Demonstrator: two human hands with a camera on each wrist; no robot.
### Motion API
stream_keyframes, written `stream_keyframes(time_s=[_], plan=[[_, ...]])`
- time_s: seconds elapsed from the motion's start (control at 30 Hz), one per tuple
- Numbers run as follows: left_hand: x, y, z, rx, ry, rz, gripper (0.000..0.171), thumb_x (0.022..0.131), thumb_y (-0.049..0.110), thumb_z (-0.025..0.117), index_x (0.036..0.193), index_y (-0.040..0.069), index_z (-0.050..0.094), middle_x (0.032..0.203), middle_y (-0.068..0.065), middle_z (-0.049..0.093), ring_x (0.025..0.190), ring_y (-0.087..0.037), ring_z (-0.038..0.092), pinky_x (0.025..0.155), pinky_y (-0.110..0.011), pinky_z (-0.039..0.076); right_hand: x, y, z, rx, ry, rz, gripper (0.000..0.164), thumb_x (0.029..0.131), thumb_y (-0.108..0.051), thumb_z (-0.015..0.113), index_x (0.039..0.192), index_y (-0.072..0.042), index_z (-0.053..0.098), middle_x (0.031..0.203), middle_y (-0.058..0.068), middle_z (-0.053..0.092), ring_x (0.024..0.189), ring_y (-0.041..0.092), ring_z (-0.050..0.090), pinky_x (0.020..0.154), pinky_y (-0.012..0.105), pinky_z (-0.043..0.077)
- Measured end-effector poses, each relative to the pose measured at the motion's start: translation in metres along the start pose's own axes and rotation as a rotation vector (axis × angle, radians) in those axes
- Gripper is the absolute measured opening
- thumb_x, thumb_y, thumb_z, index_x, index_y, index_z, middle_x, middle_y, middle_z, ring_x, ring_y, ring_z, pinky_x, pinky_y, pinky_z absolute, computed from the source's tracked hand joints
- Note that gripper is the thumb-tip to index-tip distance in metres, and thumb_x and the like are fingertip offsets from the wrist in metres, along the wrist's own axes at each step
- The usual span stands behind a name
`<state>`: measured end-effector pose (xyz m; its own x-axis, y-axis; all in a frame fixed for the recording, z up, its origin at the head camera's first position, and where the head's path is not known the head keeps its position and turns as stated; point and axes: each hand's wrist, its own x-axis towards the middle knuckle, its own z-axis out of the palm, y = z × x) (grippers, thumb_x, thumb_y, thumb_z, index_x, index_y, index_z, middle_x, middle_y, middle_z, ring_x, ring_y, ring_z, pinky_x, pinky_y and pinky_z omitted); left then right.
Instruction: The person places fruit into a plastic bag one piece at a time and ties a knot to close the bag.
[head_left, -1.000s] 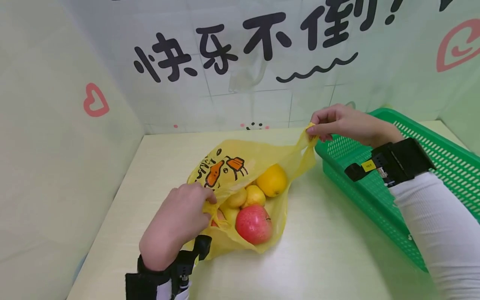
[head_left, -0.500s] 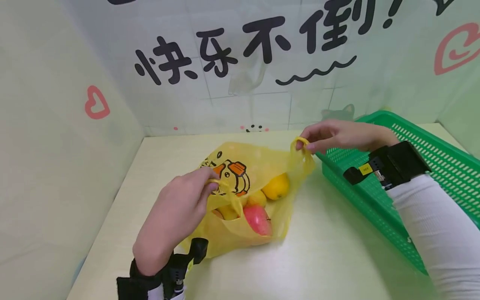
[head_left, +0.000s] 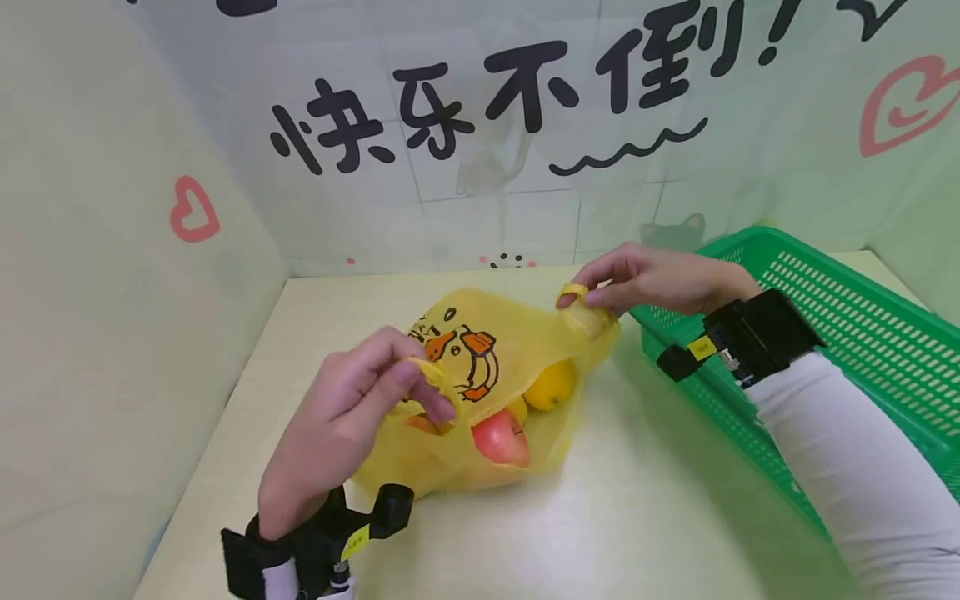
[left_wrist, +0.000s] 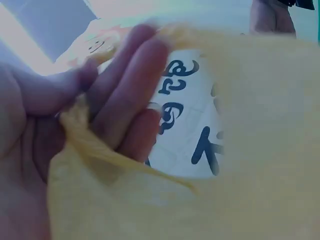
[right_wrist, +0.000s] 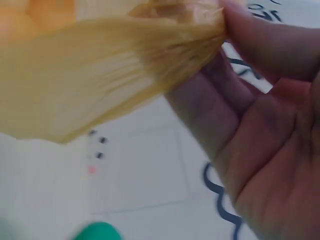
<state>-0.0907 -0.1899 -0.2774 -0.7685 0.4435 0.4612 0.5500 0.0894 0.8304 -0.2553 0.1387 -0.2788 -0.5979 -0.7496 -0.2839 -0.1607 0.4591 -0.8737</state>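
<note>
A yellow plastic bag (head_left: pixel 517 333) with a printed cartoon lies on the table, its mouth facing me. Inside it show a red apple (head_left: pixel 501 439), an orange-yellow round fruit (head_left: pixel 551 386) and part of a smaller yellow fruit. My left hand (head_left: pixel 345 408) pinches the bag's left handle between thumb and fingers; in the left wrist view the bunched plastic (left_wrist: pixel 77 120) is at the thumb. My right hand (head_left: pixel 652 279) pinches the right handle, its thin film stretched away from the fingertips in the right wrist view. The remaining contents are hidden behind plastic.
A green perforated basket (head_left: pixel 862 325) stands at the right, partly behind my right forearm. Behind the table (head_left: pixel 637 533) rises a wall (head_left: pixel 487 217) with black lettering. Another wall (head_left: pixel 112 333) bounds the left side.
Both hands have drawn the handles closer together, the right one moving left and the left one lifting and turning. The bag's mouth has narrowed, covering more of the fruit.
</note>
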Motion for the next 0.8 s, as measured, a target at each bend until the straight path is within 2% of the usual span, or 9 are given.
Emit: stream_keyframes(time_s=[0.1, 0.2, 0.3, 0.37, 0.43, 0.57, 0.63, 0.7, 0.8], plan=[[-0.003, 0.0, -0.008, -0.136, 0.225, 0.076, 0.017, 0.103, -0.001, 0.039, 0.096, -0.002, 0.054, 0.085, -0.009, 0.073, 0.078, -0.019, 0.075, 0.086, -0.029, 0.056, -0.017, -0.011, -0.006, -0.025, 0.133, 0.043, 0.031, 0.1, -0.023, 0.058, 0.124, -0.006, 0.064, 0.122, 0.006, 0.068, 0.102, 0.026, 0.065, 0.091, 0.034, 0.055], [-0.006, 0.0, -0.016, -0.279, 0.432, 0.123, 0.017, 0.103, 0.001, 0.039, 0.095, -0.001, 0.054, 0.091, -0.011, 0.074, 0.083, -0.025, 0.075, 0.088, -0.028, 0.056, -0.034, -0.023, -0.006, -0.044, 0.25, 0.055, 0.033, 0.099, -0.028, 0.059, 0.125, -0.008, 0.065, 0.114, 0.006, 0.071, 0.096, 0.028, 0.066, 0.087, 0.035, 0.056], [-0.005, -0.002, -0.019, -0.34, 0.56, 0.17, 0.016, 0.103, 0.003, 0.042, 0.094, -0.001, 0.054, 0.095, -0.017, 0.073, 0.09, -0.029, 0.075, 0.087, -0.029, 0.056, -0.048, -0.032, -0.002, -0.046, 0.349, 0.028, 0.035, 0.099, -0.033, 0.059, 0.124, -0.01, 0.066, 0.113, 0.005, 0.071, 0.094, 0.029, 0.065, 0.082, 0.034, 0.057], [-0.004, -0.003, -0.019, -0.337, 0.604, 0.19, 0.015, 0.102, 0.003, 0.042, 0.094, -0.002, 0.054, 0.097, -0.018, 0.073, 0.094, -0.03, 0.074, 0.09, -0.031, 0.054, -0.054, -0.035, 0.002, -0.025, 0.411, -0.03, 0.034, 0.1, -0.03, 0.057, 0.124, -0.009, 0.066, 0.115, 0.004, 0.07, 0.095, 0.027, 0.063, 0.08, 0.031, 0.057], [-0.002, -0.004, -0.018, -0.323, 0.642, 0.204, 0.016, 0.102, 0.003, 0.043, 0.092, -0.001, 0.054, 0.098, -0.019, 0.073, 0.096, -0.03, 0.074, 0.094, -0.033, 0.052, -0.059, -0.036, 0.006, 0.047, 0.471, -0.136, 0.03, 0.101, -0.023, 0.056, 0.122, -0.004, 0.065, 0.115, 0.005, 0.069, 0.095, 0.025, 0.062, 0.079, 0.026, 0.056], [0.002, -0.004, -0.018, -0.307, 0.662, 0.23, 0.018, 0.102, 0.003, 0.043, 0.089, 0.0, 0.055, 0.098, -0.018, 0.072, 0.096, -0.031, 0.073, 0.1, -0.037, 0.048, -0.065, -0.035, 0.015, 0.232, 0.58, -0.445, 0.02, 0.098, -0.002, 0.055, 0.113, 0.006, 0.066, 0.109, 0.008, 0.071, 0.095, 0.02, 0.065, 0.08, 0.02, 0.056], [0.002, -0.004, -0.018, -0.35, 0.635, 0.266, 0.019, 0.102, 0.003, 0.042, 0.088, -0.002, 0.054, 0.099, -0.02, 0.07, 0.097, -0.033, 0.072, 0.103, -0.04, 0.046, -0.066, -0.036, 0.02, 0.35, 0.653, -0.627, 0.018, 0.095, 0.008, 0.054, 0.109, 0.013, 0.065, 0.105, 0.012, 0.072, 0.094, 0.022, 0.068, 0.082, 0.021, 0.057], [0.002, -0.004, -0.018, -0.44, 0.616, 0.312, 0.019, 0.102, 0.003, 0.042, 0.088, -0.005, 0.052, 0.1, -0.023, 0.069, 0.099, -0.036, 0.071, 0.103, -0.043, 0.045, -0.066, -0.039, 0.025, 0.457, 0.754, -0.783, 0.018, 0.093, 0.013, 0.053, 0.107, 0.019, 0.063, 0.102, 0.016, 0.072, 0.092, 0.025, 0.069, 0.082, 0.025, 0.058], [0.003, -0.005, -0.016, -0.591, 0.619, 0.371, 0.018, 0.101, 0.002, 0.042, 0.089, -0.009, 0.05, 0.104, -0.029, 0.067, 0.104, -0.04, 0.067, 0.104, -0.045, 0.046, -0.063, -0.045, 0.031, 0.501, 0.942, -0.929, 0.017, 0.09, 0.016, 0.055, 0.104, 0.024, 0.061, 0.099, 0.02, 0.072, 0.09, 0.028, 0.071, 0.08, 0.028, 0.059]])
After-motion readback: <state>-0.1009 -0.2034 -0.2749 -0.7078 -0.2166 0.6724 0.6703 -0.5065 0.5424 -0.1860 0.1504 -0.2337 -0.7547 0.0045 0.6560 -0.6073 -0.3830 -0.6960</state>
